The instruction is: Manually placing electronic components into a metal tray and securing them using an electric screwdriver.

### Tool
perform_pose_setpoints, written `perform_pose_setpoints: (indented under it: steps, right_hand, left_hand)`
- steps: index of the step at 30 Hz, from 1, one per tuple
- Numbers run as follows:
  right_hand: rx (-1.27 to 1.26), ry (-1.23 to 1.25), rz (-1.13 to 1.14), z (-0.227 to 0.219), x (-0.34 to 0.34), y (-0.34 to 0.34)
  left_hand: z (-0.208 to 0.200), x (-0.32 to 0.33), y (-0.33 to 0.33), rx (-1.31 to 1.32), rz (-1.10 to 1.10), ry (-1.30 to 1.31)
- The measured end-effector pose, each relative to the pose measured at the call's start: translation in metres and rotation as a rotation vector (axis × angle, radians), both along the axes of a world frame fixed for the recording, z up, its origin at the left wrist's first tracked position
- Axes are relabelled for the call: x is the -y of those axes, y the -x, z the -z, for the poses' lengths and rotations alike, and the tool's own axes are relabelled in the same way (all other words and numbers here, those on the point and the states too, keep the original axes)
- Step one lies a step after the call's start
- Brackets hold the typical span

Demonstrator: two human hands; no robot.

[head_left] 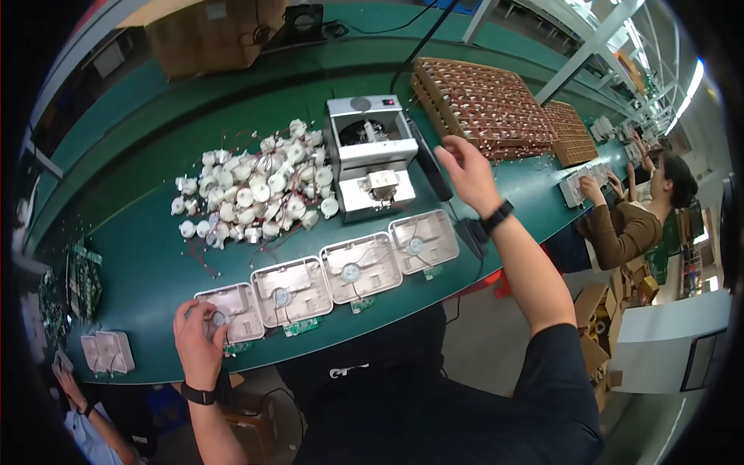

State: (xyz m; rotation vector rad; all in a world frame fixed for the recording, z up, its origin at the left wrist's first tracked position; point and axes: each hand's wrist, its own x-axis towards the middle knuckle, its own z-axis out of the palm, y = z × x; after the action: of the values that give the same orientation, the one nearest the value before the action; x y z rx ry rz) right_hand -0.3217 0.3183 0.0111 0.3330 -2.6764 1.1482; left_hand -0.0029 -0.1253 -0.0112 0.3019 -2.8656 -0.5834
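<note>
Green benchtop (147,267) bears pale open casings (242,314); round silvery discs (281,297) inside

Tbl (147,256) grn, housings (381,265) off-wht, PCBs (302,326) grn, wristbands (497,216) blk.

Green bench (147,256) — pale housings (378,269), white parts (256,190), machine (377,156)

We're scanning across the counter (139,256) now, and no lettering can be read! Labels, numbers, signs: not one comes out legible here.
</note>
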Motion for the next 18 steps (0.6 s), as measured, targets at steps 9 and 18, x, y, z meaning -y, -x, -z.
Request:
perform_pose_setpoints:
  steps: [9, 18]
  right_hand:
    - [0.671, 0.306, -0.107, 0.018, 0.011, 0.064]
    - [0.021, 0.786, -0.030, -0.044, -0.049, -0.031]
  left_hand:
    - [-0.004, -0.008, 0.001, -0.134, -0.195, -0.187]
    - [0.059, 0.026, -0.012, -0.045, -0.214, -0.662]
